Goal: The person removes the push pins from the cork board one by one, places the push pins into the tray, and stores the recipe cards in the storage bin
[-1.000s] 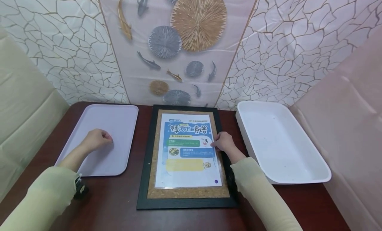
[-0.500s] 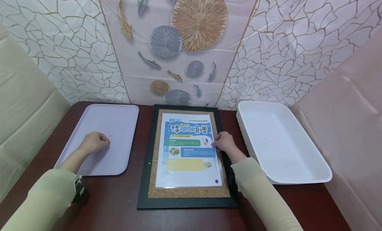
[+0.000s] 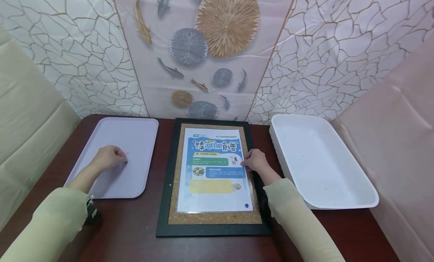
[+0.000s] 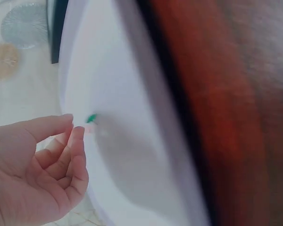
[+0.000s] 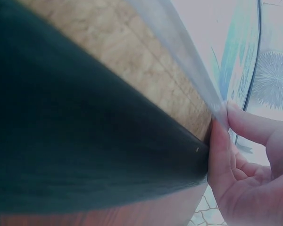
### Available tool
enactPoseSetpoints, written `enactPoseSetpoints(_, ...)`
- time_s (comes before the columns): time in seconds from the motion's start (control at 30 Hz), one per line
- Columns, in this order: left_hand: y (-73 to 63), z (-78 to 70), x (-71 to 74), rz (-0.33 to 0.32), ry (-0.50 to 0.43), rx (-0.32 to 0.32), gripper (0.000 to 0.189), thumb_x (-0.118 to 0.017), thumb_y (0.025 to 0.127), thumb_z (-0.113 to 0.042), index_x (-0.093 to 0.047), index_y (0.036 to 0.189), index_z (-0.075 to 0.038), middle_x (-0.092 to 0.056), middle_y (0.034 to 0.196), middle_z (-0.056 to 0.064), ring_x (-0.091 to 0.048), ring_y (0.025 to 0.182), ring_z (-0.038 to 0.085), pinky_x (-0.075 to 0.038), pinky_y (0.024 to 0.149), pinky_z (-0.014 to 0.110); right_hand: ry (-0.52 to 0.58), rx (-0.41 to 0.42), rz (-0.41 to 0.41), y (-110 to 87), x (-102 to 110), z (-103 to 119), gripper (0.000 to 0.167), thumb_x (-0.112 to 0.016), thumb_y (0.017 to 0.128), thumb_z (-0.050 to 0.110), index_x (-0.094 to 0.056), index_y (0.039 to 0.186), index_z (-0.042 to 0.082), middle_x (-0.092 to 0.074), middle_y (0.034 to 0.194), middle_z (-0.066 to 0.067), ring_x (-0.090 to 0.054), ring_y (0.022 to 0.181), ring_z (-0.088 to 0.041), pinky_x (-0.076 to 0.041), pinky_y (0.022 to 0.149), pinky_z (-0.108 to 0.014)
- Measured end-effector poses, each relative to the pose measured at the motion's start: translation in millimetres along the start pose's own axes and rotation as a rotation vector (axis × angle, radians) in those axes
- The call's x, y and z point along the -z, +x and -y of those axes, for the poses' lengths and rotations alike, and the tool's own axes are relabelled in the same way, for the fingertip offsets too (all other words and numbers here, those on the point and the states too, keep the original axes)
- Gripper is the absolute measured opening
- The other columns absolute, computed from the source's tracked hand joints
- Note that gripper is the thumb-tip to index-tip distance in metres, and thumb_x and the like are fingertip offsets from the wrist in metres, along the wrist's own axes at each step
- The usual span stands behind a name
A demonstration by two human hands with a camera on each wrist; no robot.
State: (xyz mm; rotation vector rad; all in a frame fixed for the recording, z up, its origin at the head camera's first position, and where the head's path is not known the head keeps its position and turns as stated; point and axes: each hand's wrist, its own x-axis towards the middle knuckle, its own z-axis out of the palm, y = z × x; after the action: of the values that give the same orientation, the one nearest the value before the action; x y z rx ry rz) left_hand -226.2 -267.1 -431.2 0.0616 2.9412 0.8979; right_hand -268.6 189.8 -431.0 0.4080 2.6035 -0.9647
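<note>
Head view: the left hand [image 3: 107,159] is hanging over a pale lilac, round-cornered rectangular tray [image 3: 135,136], and the right hand [image 3: 256,162] is working at a glossy, blue-and-white printed sheet [image 3: 211,201].
Left hand: its thumb and forefinger are curving towards each other, tips nearly meeting; whether they are pinching anything, I cannot tell.
Green piece: a tiny, vivid green piece [image 4: 91,118] is showing just beyond the left fingertips; whether it is touching them or the tray is not coming across clearly.
Pink piece: a tiny, pale pink piece [image 3: 127,152] is lying on the tray, also just past those fingertips.
Right hand: thumb and finger are pinching the sheet by the edge nearest that hand.
Cork board: a tan cork board in a flat black frame [image 3: 213,230] is lying under the sheet, mostly left of the right hand.
White tub: a deep, white, round-cornered rectangular tub [image 3: 342,196] is standing right of the right hand, on the dark reddish-brown wooden counter [image 3: 125,232].
Fingertips: such a small piece is probably calling for a slow, square pinch, without brushing the pink one.
Sheet edge: a light, steady pinch is likely serving best; tugging is risking a skewed or creased sheet.
</note>
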Motion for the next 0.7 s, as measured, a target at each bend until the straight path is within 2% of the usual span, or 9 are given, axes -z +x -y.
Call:
enactPoseSetpoints(0.13,7.4,-25.4,0.0,-0.005,-0.008,-0.08,0.015,-0.065,0.08,-0.012,-0.066,0.079,0.003,-0.064,0.071,0.009,-0.05,0.063,0.009,-0.04,0.06,0.026,-0.004,0.001,0.018,1.2,4.6,-2.5,0.025,-0.069,0.084,0.011,-0.053,0.1,0.002,-0.06,0.098,-0.018,-0.064,0.074,-0.02,-0.052,0.063,-0.025)
enactPoseSetpoints(0.23,13.3,-52.6,-7.4,0.026,-0.042,-0.155,0.014,-0.065,0.081,-0.011,-0.067,0.082,0.003,-0.066,0.073,0.011,-0.052,0.063,0.009,-0.042,0.061,0.026,-0.006,-0.006,0.024,2.8,6.9,-2.8,0.024,-0.07,0.083,0.012,-0.053,0.099,0.002,-0.06,0.096,-0.017,-0.064,0.073,-0.02,-0.052,0.063,-0.025)
enactPoseSetpoints(0.3,15.2,-72.1,-15.4,0.074,-0.072,-0.188,0.014,-0.065,0.082,-0.01,-0.067,0.084,0.003,-0.066,0.075,0.011,-0.053,0.064,0.01,-0.042,0.06,0.026,-0.012,-0.006,0.032,4.0,7.2,-2.4,0.024,-0.07,0.083,0.012,-0.053,0.098,0.002,-0.06,0.096,-0.017,-0.064,0.073,-0.02,-0.052,0.063,-0.024)
enactPoseSetpoints(0.47,11.8,-121.1,-45.8,0.237,-0.107,-0.219,0.015,-0.064,0.084,-0.013,-0.067,0.092,0.0,-0.067,0.081,0.009,-0.057,0.069,0.013,-0.046,0.062,0.025,-0.032,-0.008,0.04,6.5,5.2,-0.2,0.025,-0.07,0.083,0.013,-0.053,0.098,0.003,-0.06,0.095,-0.016,-0.063,0.072,-0.019,-0.051,0.062,-0.023)
enactPoseSetpoints(0.57,7.3,-149.3,-70.4,0.331,-0.128,-0.231,0.014,-0.065,0.085,-0.013,-0.068,0.093,-0.003,-0.067,0.082,0.006,-0.059,0.071,0.014,-0.047,0.062,0.024,-0.033,-0.011,0.037,7.4,4.0,0.7,0.025,-0.071,0.082,0.014,-0.054,0.097,0.004,-0.06,0.094,-0.015,-0.063,0.071,-0.019,-0.051,0.061,-0.023)
enactPoseSetpoints(0.7,0.1,-181.8,-102.4,0.439,-0.133,-0.283,0.01,-0.066,0.084,-0.012,-0.068,0.091,-0.005,-0.064,0.078,0.002,-0.058,0.068,0.013,-0.047,0.061,0.023,-0.028,-0.006,0.044,7.1,2.9,-0.3,0.024,-0.071,0.083,0.013,-0.054,0.097,0.003,-0.06,0.094,-0.015,-0.063,0.071,-0.019,-0.051,0.061,-0.023)
